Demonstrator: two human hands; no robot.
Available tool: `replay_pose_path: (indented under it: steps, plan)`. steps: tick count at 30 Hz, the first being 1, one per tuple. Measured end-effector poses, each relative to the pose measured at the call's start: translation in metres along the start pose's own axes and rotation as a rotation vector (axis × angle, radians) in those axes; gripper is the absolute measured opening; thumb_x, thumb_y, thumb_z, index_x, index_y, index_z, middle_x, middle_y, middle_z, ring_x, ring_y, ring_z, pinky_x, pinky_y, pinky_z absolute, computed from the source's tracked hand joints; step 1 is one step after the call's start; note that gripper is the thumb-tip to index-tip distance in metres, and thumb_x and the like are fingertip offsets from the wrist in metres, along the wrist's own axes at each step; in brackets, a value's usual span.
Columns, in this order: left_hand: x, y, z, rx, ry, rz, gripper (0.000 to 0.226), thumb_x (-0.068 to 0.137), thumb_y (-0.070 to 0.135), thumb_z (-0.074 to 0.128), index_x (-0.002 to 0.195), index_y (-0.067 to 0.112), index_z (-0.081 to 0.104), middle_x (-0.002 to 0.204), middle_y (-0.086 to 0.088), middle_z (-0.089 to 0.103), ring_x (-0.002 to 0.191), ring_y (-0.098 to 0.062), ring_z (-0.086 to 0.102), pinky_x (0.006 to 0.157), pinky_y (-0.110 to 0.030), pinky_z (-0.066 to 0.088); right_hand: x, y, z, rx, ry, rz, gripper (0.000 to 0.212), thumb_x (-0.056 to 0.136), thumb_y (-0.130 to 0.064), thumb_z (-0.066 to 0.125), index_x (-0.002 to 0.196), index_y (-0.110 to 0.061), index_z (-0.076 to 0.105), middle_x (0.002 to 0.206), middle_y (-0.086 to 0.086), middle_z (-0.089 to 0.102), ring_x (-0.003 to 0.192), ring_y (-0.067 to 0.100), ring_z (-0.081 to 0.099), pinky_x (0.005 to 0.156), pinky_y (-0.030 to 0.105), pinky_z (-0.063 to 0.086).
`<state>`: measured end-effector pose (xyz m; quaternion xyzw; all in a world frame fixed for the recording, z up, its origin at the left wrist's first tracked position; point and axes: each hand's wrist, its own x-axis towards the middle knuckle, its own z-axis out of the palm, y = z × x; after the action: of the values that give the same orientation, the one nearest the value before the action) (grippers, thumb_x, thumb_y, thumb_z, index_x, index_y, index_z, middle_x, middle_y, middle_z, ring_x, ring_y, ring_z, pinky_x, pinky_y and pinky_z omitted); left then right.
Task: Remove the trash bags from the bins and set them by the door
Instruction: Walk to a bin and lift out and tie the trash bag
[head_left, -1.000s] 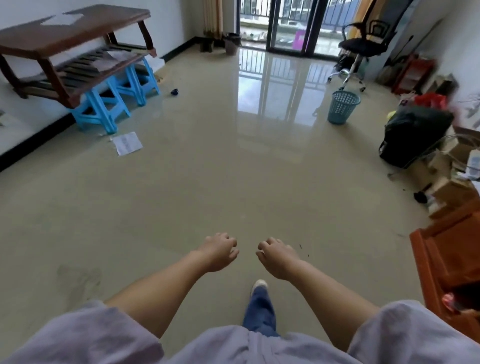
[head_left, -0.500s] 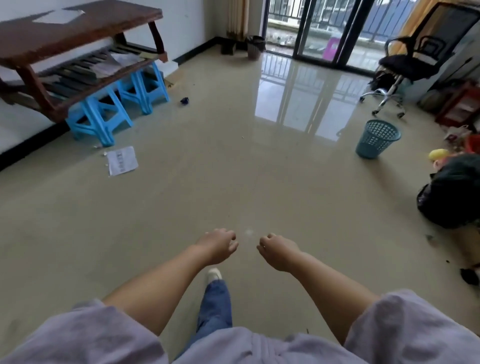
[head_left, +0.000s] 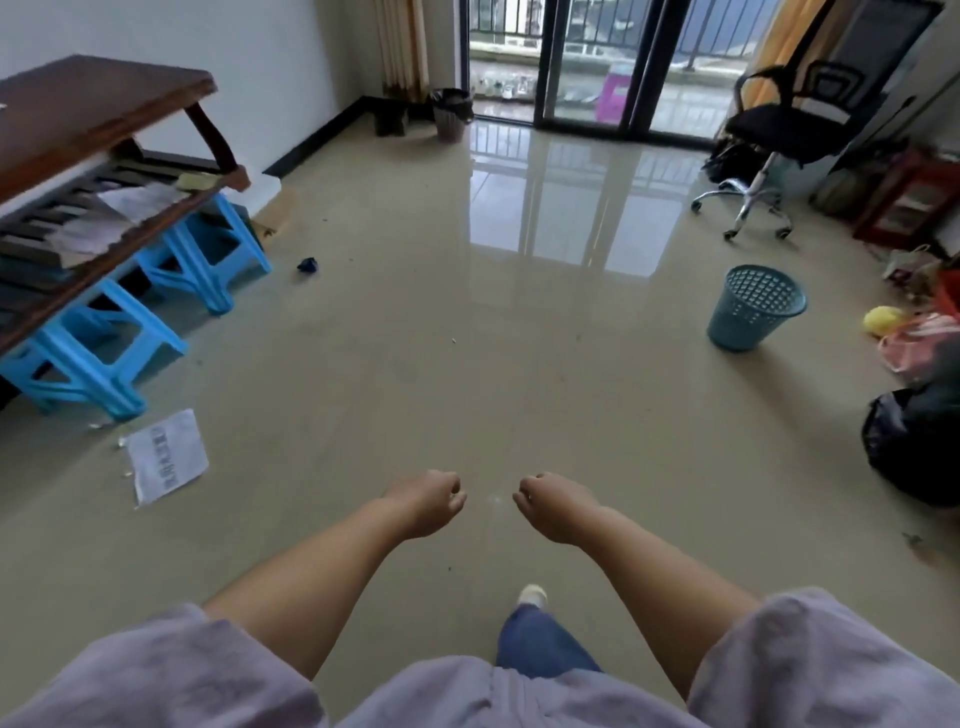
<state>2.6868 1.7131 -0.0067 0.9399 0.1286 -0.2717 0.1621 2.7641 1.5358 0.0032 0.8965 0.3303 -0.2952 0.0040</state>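
Head view: your left hand (head_left: 427, 503) and right hand (head_left: 555, 506) curl empty; grip the soft, likely light black trash bag (head_left: 917, 447) by its gathered neck.

Home living room, glossy tiled floor (head_left: 467, 364), balcony sliding doors (head_left: 592, 62), curtains (head_left: 402, 41), office chair (head_left: 779, 119), wooden table (head_left: 88, 109)
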Motion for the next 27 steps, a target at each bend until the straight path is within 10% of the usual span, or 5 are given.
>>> replay_pose_path:
  steps: [14,27]
  plan:
    - [0.327,-0.01,-0.227,-0.115,0.042,-0.055,0.038,0.098,0.04,0.032,0.115,0.016,0.056,0.123,-0.009,0.06,0.11,-0.029,0.057,0.087,-0.035,0.045,0.334,0.133,-0.241,-0.161,-0.091,-0.036,0.04,0.102,-0.029,0.024,0.121,-0.007,0.05,0.124,0.016,0.053,0.114,0.032,0.053,0.09,0.04,0.045]
    - [0.6,-0.158,-0.448,-0.122,0.04,-0.106,0.04,0.098,0.041,0.033,0.115,0.014,0.057,0.124,-0.011,0.061,0.111,-0.03,0.057,0.088,-0.034,0.045,0.656,0.105,-0.429,-0.098,-0.093,-0.057,0.042,0.102,-0.03,0.022,0.122,-0.005,0.05,0.125,0.018,0.052,0.116,0.033,0.052,0.093,0.04,0.044]
